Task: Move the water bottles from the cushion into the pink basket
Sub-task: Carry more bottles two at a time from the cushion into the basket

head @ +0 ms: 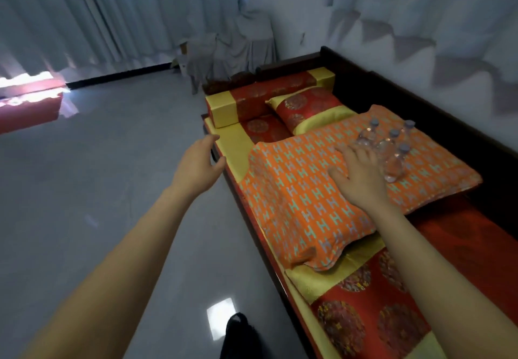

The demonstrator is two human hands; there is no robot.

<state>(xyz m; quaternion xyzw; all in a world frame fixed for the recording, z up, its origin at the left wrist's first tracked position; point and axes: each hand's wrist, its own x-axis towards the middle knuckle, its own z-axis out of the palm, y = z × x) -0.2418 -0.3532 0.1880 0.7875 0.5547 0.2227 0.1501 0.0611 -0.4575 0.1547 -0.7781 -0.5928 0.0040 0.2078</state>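
Observation:
Several clear water bottles (392,151) with pale caps stand clustered on the far right part of an orange patterned cushion (302,199). My right hand (356,176) reaches over the cushion with fingers spread, its fingertips at the nearest bottle, and nothing is gripped. My left hand (200,162) hovers open over the floor beside the bench's front edge, empty. No pink basket is in view.
The cushion lies on a long dark wooden bench (420,297) with red and yellow padding along the right wall. A red and yellow pillow (305,109) and a bolster (252,100) sit at its far end. Grey floor (98,190) spreads left; curtains and a draped chair (232,47) stand behind.

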